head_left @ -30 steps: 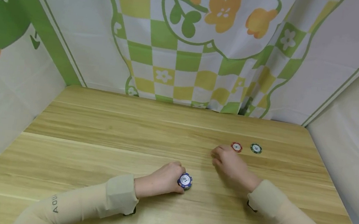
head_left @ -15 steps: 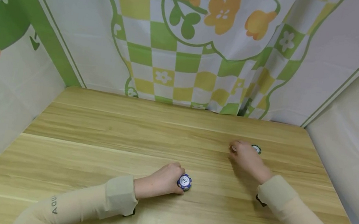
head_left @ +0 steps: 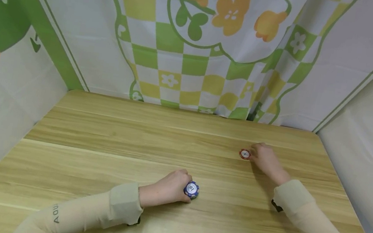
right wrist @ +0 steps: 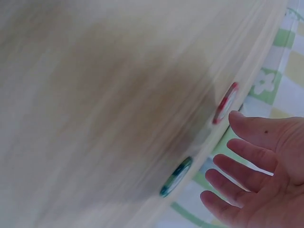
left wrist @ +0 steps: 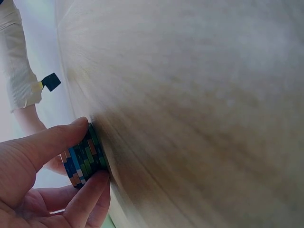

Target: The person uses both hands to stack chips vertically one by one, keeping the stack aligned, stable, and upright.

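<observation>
In the head view my left hand (head_left: 171,187) grips a short stack of poker chips (head_left: 191,189), topped by a blue one marked 10. Thumb and fingers pinch the stack's sides in the left wrist view, where its edge (left wrist: 84,159) shows blue and green layers standing on the table. My right hand (head_left: 267,161) is just right of a red poker chip (head_left: 244,154) lying flat and covers a green chip in the head view. The right wrist view shows that green chip (right wrist: 175,177) on the table, with the fingers spread and apart from both chips.
The wooden table (head_left: 108,130) carries the chips. A curtain with checks and flowers (head_left: 196,63) hangs along its back edge. White cloth walls (head_left: 370,127) close in both sides.
My right hand has moved right, passing over the red chip to the green one, which it now hides in the head view. The left hand and its chip stack have stayed put.
</observation>
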### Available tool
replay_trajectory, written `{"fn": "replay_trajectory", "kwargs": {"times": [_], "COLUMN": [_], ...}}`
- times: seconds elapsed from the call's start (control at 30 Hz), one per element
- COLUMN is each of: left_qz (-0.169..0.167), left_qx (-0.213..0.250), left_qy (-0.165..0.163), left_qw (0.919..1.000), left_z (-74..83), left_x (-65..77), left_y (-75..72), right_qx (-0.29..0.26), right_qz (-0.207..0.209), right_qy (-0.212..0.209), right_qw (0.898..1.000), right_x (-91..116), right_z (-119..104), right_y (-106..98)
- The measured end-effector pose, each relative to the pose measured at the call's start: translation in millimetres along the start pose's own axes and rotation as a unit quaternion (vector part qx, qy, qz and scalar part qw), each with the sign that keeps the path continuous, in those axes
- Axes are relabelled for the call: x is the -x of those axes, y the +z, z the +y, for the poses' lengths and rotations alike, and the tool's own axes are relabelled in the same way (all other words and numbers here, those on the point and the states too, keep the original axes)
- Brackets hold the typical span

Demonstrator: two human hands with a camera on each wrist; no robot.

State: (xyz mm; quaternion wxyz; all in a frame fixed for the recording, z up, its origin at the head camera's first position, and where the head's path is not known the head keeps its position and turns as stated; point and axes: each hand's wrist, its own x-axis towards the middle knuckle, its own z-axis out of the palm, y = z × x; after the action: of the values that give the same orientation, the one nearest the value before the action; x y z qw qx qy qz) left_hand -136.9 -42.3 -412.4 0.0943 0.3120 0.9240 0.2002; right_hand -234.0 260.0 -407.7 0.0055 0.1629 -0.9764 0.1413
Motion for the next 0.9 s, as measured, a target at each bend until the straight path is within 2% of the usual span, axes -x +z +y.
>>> {"fn": "replay_trajectory", "kwargs": {"times": [0.27, 0.7, 0.9], "left_qz": [-0.002, 0.002, -0.001], "left_qx": [-0.003, -0.001, -0.003], "left_qy": [-0.001, 0.001, -0.002], "left_qw": [1.0000, 1.0000, 1.0000], "left_z": [-0.3, -0.4, -0.4], "left_x": [0.6, 0.0, 0.0], "left_y": [0.8, 0.7, 1.0], "right_qx": [-0.015, 0.022, 0.037], "right_qz": [-0.011, -0.024, -0.009], "right_qy": [0.029, 0.051, 0.049], "right_qw": [0.999, 0.998, 0.998], "right_x": [3.1, 4.0, 6.1], "right_z": [10.1, 21.5, 19.9], "right_y": [-1.4, -0.7, 0.2]}}
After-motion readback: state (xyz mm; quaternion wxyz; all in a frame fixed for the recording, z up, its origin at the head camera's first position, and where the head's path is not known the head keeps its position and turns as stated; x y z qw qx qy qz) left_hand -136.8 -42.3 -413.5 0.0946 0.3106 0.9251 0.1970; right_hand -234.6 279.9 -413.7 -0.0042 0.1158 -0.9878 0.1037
